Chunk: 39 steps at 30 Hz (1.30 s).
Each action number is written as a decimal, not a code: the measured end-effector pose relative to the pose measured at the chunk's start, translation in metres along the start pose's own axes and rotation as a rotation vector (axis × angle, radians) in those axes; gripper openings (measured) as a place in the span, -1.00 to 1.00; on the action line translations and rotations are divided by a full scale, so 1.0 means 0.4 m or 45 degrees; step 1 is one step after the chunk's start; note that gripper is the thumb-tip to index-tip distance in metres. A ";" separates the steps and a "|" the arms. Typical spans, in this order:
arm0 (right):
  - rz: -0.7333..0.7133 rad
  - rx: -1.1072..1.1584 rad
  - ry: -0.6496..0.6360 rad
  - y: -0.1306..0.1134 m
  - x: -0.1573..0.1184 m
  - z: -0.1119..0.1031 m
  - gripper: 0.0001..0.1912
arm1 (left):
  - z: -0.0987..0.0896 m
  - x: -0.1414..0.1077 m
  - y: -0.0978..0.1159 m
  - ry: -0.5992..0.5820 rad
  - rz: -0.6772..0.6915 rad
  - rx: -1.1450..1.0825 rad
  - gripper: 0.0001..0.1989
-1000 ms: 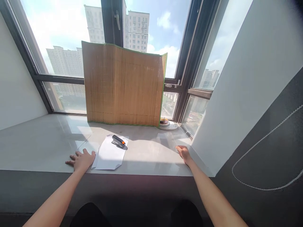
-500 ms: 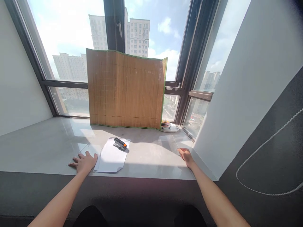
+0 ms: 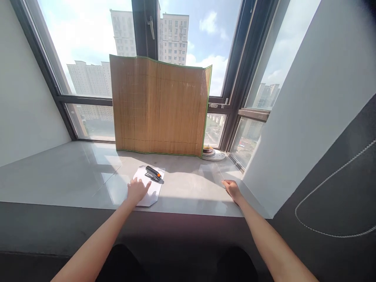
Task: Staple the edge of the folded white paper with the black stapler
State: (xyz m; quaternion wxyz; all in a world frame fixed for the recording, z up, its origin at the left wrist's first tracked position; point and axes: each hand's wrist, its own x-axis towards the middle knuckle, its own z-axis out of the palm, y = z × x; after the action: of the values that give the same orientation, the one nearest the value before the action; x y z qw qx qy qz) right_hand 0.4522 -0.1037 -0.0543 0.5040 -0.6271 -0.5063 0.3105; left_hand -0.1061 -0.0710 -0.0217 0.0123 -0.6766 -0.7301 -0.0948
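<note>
A black stapler (image 3: 153,173) with an orange patch lies on the upper part of some white paper (image 3: 153,194) on the windowsill. My left hand (image 3: 138,190) is over the left side of the paper, its fingers stretched out toward the stapler but apart from it; part of the sheet is hidden under the hand. Off to the right, my right hand (image 3: 231,189) rests on the sill with its fingers curled closed. I see nothing held in it.
A bamboo mat (image 3: 161,107) with green edging stands upright against the window. Stacked plates or discs (image 3: 213,155) sit by its right corner. The pale windowsill (image 3: 188,192) ends at a front edge above a dark wall. A white bead cord (image 3: 305,196) hangs at right.
My left hand has moved right, from the bare sill beside the paper onto the paper. My right hand stays closed in about the same place. The whole view has shifted slightly.
</note>
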 end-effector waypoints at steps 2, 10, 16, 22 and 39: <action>-0.018 -0.008 -0.001 0.002 0.000 0.005 -0.45 | 0.046 -0.012 0.055 -0.012 -0.030 0.082 -0.13; -0.063 -0.093 -0.005 0.001 0.002 0.012 -0.45 | 0.069 -0.030 0.094 -0.131 -0.023 0.162 -0.07; -0.122 -0.239 -0.007 -0.007 0.000 0.016 -0.46 | 0.078 -0.090 0.233 -0.099 0.051 0.110 -0.07; -0.174 -0.536 -0.041 -0.021 -0.007 0.032 -0.55 | 0.102 -0.164 0.448 -0.081 0.112 -0.010 -0.05; -0.207 -1.262 -0.102 -0.053 -0.036 0.059 -0.63 | -0.031 -0.041 0.296 0.165 0.096 -0.261 -0.43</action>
State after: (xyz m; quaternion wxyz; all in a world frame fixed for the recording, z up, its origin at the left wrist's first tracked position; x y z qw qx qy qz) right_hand 0.4198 -0.1103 -0.0431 0.1484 -0.7372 -0.6590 0.0162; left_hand 0.0112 -0.0812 0.0026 -0.0062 -0.6936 -0.6885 -0.2120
